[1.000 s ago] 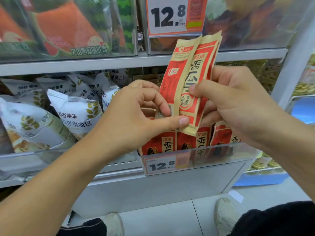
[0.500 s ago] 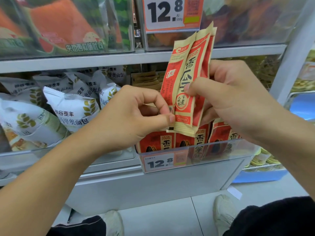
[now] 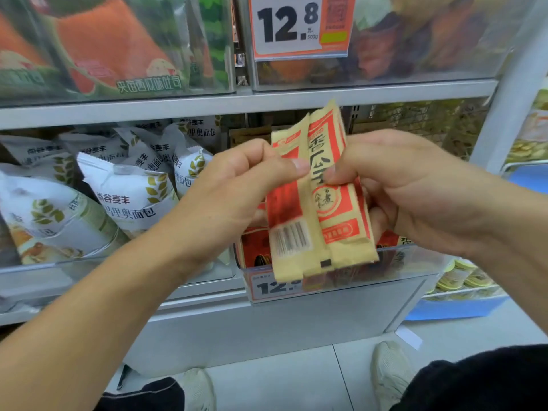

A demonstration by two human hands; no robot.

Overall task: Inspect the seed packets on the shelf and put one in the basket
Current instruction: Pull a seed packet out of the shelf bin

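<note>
White crinkled bread bags (image 3: 130, 197) are lying at the left, while the left hand (image 3: 237, 188) is pinching a beige-and-red paper seed packet (image 3: 292, 209) and the right hand (image 3: 409, 188) is gripping what appears to be a second one (image 3: 335, 200), both above the clear plastic shelf bin (image 3: 400, 262).

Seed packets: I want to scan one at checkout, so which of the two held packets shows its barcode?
The left-hand packet, pinched by the left hand, shows a barcode near its bottom. The other packet, in the right hand, shows its printed red front.
</note>
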